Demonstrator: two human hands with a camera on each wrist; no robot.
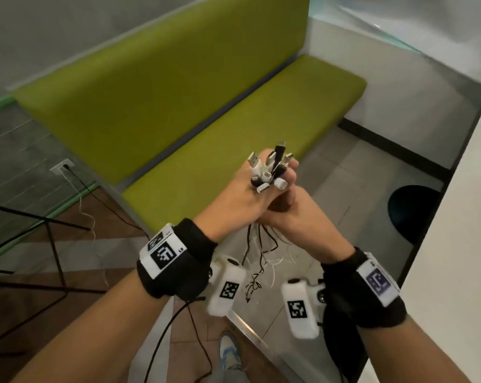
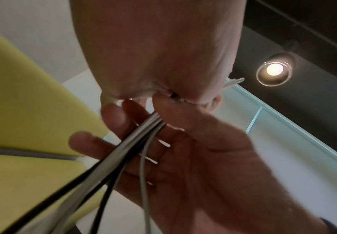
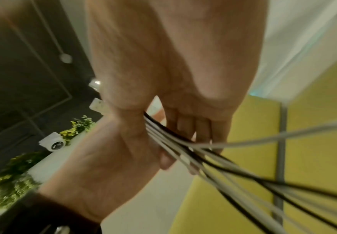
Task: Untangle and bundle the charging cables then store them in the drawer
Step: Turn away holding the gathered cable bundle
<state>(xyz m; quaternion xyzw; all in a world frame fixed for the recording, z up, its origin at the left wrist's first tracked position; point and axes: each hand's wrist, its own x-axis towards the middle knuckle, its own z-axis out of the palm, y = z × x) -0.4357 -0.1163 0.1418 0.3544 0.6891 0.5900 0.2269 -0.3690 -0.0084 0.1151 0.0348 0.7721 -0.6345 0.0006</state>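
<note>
Several black and white charging cables are gathered into one bundle. Their plugs [image 1: 269,170] stick up in a fan above my hands, and the loose lengths [image 1: 258,255] hang down tangled below. My left hand [image 1: 239,194] grips the bundle just under the plugs. My right hand [image 1: 294,217] lies against it from the right, fingers curled round the same cables lower down. In the left wrist view the left hand [image 2: 163,63] is closed on the cables [image 2: 123,150], which run across the right hand's fingers [image 2: 111,115]. From the right wrist, the cables [image 3: 203,158] leave the right hand [image 3: 173,63]. No drawer is in view.
A green upholstered bench [image 1: 234,128] runs behind the hands. At the right is a white counter edge [image 1: 455,217], with a dark round seat [image 1: 413,208] below it. On the left stand a black-framed glass table [image 1: 40,230] and a wall socket [image 1: 64,167] with leads plugged in.
</note>
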